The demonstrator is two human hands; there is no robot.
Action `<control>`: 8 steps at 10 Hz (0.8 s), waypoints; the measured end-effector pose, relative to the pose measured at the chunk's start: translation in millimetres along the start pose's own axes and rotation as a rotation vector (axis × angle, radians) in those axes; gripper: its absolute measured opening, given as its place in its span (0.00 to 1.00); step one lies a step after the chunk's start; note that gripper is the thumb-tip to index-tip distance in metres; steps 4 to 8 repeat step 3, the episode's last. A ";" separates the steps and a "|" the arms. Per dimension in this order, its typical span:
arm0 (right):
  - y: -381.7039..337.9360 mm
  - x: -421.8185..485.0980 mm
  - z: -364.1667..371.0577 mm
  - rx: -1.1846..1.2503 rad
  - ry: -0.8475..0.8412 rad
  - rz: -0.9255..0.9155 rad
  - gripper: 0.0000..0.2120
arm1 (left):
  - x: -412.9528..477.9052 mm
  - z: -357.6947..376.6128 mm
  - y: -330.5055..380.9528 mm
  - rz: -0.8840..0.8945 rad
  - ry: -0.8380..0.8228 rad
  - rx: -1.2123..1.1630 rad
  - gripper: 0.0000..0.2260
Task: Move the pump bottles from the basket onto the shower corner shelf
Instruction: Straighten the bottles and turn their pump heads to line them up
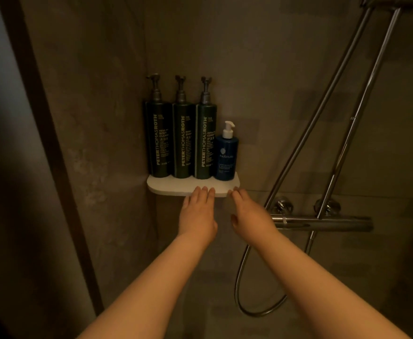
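Observation:
Three tall dark green pump bottles (181, 140) stand upright side by side on the white corner shelf (166, 185). To their right, touching the third one, stands a shorter blue pump bottle (226, 157) with a white pump. My left hand (198, 211) is flat, palm down, fingertips at the shelf's front edge. My right hand (247, 211) reaches beside it, fingers extended to the shelf's front right corner. Both hands hold nothing. No basket is in view.
A chrome shower mixer bar (323, 222) with two wall fittings sits right of my right hand. Two chrome pipes (342, 113) rise diagonally to the upper right. A shower hose (242, 289) loops below. A dark door frame (46, 143) runs down the left.

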State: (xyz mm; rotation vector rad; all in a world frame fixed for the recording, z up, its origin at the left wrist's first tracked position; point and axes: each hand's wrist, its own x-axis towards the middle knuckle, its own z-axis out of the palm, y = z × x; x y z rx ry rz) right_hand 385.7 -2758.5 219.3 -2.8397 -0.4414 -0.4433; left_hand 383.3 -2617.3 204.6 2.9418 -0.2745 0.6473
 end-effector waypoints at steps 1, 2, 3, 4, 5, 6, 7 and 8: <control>0.4 1.5 -3.7 0.016 -0.050 0.003 0.32 | -0.1 -8.5 1.6 -0.003 -0.066 0.037 0.35; -0.7 3.6 -9.2 0.032 -0.095 0.010 0.34 | -2.2 -15.9 1.1 -0.018 -0.138 0.045 0.37; 1.3 -2.5 -16.8 0.011 -0.192 0.002 0.35 | -11.8 -30.0 3.1 0.000 -0.249 0.024 0.36; 1.3 -2.5 -16.8 0.011 -0.192 0.002 0.35 | -11.8 -30.0 3.1 0.000 -0.249 0.024 0.36; 1.3 -2.5 -16.8 0.011 -0.192 0.002 0.35 | -11.8 -30.0 3.1 0.000 -0.249 0.024 0.36; 1.3 -2.5 -16.8 0.011 -0.192 0.002 0.35 | -11.8 -30.0 3.1 0.000 -0.249 0.024 0.36; 1.3 -2.5 -16.8 0.011 -0.192 0.002 0.35 | -11.8 -30.0 3.1 0.000 -0.249 0.024 0.36; 1.3 -2.5 -16.8 0.011 -0.192 0.002 0.35 | -11.8 -30.0 3.1 0.000 -0.249 0.024 0.36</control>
